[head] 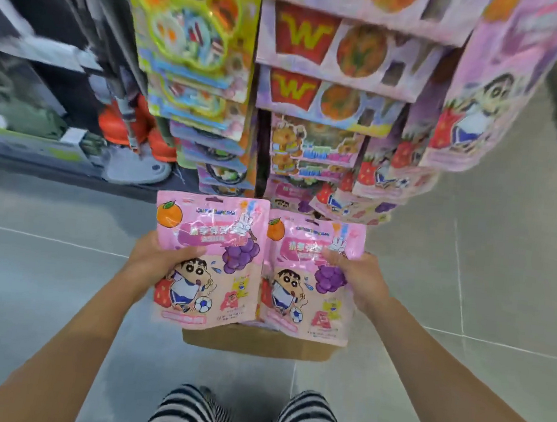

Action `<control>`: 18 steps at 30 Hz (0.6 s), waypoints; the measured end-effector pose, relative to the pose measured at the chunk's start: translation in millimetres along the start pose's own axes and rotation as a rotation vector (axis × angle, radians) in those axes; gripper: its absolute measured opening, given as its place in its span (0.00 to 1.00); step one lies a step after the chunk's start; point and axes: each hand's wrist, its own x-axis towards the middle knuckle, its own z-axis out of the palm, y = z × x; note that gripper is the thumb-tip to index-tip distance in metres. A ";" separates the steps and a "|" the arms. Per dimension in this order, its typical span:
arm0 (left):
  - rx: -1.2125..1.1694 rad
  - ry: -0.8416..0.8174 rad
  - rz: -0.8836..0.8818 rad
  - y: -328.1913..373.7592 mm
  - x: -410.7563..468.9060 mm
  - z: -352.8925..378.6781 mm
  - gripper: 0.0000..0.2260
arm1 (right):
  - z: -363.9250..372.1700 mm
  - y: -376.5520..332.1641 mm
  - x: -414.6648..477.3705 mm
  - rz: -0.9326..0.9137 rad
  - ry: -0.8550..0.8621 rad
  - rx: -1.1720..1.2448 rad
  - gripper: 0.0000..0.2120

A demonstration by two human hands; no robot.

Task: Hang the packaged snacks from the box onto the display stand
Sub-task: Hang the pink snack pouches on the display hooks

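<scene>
Each hand holds one pink snack bag above the cardboard box (256,344) at 6 o'clock: the left hand (155,259) pinches the left bag (208,258), the right hand (359,281) pinches the right bag (311,276), thumbs on the fronts. Next, probably, a hang hole must meet a hook on the display stand (312,138) at 12 o'clock; the hooks are blurred.

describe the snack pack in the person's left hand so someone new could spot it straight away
Start at the display stand hung with colourful packs, then drop to the cardboard box on the floor below it. Two matching pink packs are held above the box; the left-hand pack is in the left hand, sits slightly higher and overlaps its twin's edge.
</scene>
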 end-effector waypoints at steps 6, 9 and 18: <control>-0.026 0.058 0.022 107.2 -85.5 -40.7 0.15 | -20.6 -110.9 -96.9 -0.055 -0.048 0.028 0.34; -0.050 0.075 0.038 154.0 -125.9 -57.5 0.15 | -32.3 -157.1 -135.6 -0.095 -0.054 0.030 0.13; -0.143 0.141 0.118 234.8 -199.6 -78.3 0.15 | -75.4 -236.6 -196.1 -0.231 -0.061 0.007 0.40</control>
